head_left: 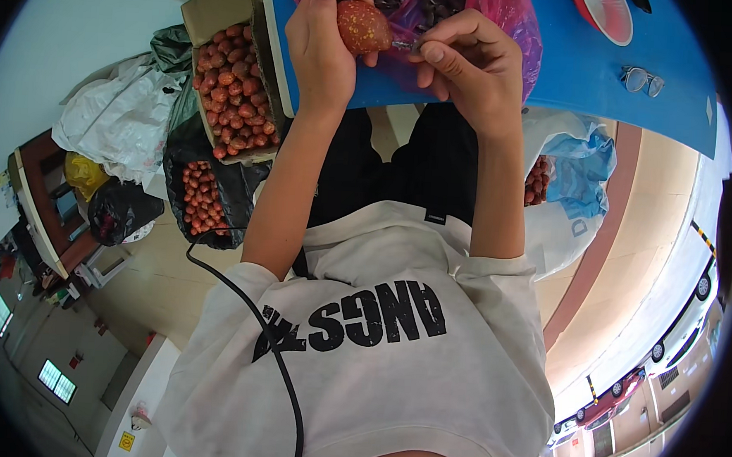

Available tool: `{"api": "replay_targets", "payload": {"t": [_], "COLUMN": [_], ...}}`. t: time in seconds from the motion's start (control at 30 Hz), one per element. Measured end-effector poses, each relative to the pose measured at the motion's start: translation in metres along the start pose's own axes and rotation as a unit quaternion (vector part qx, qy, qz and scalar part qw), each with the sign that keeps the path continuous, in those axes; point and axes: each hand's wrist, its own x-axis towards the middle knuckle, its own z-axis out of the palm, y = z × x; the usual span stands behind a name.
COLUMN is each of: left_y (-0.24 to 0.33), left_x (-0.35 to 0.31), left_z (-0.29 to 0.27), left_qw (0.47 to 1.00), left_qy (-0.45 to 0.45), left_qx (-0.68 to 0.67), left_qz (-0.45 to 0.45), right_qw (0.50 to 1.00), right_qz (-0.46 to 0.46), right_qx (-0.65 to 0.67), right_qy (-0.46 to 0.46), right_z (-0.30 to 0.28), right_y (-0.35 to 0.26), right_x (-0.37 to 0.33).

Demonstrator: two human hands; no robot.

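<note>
At the table's near edge, my left hand (pixel 321 56) is wrapped around a reddish-brown ball (pixel 364 27) with yellowish speckles. My right hand (pixel 478 73) is closed in a pinch just right of the ball. A small shiny piece (pixel 403 44) shows between its fingertips and the ball; its kind is too small to tell, and I cannot tell whether it touches the ball. Behind and beneath both hands lies a pink plastic bag (pixel 524 46) with many small dark pieces (pixel 432 2) in it.
A cardboard box (pixel 214 7) full of similar red balls stands left of the blue table (pixel 572 86). Below it, a black bag (pixel 174 169) holds smaller ones. Glasses (pixel 641 81) and a red-and-white bowl (pixel 602 17) lie right. A white sack (pixel 557 238) sits beside my right arm.
</note>
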Motion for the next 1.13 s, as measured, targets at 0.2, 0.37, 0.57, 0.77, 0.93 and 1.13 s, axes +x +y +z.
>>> {"api": "replay_targets", "payload": {"t": [0.2,0.37,0.57,0.77,0.93,1.13], "left_y": [-0.008,-0.017,-0.015,-0.012,-0.013,-0.014], "left_x": [0.000,-0.001,-0.005,-0.006,-0.009,-0.011], "left_z": [-0.011,-0.015,-0.009,-0.006,-0.007,-0.007], "left_qw": [0.999,0.990,0.974,0.971,0.970,0.968], "left_qy": [-0.027,0.000,0.015,0.024,0.017,0.006], "left_qx": [0.014,0.116,0.205,0.222,0.230,0.235], "left_qz": [0.012,0.075,0.093,0.081,0.081,0.083], "right_qw": [0.998,0.994,0.990,0.990,0.986,0.987], "right_qz": [-0.001,-0.026,-0.035,-0.024,-0.031,-0.028], "right_qx": [-0.064,-0.105,-0.135,-0.140,-0.166,-0.157], "right_qy": [-0.018,0.001,0.012,0.018,-0.005,0.034], "right_z": [0.004,0.007,0.006,0.007,0.003,0.012], "right_y": [0.000,0.004,0.010,0.008,0.013,0.012], "right_x": [-0.005,-0.009,-0.014,-0.014,-0.017,-0.018]}}
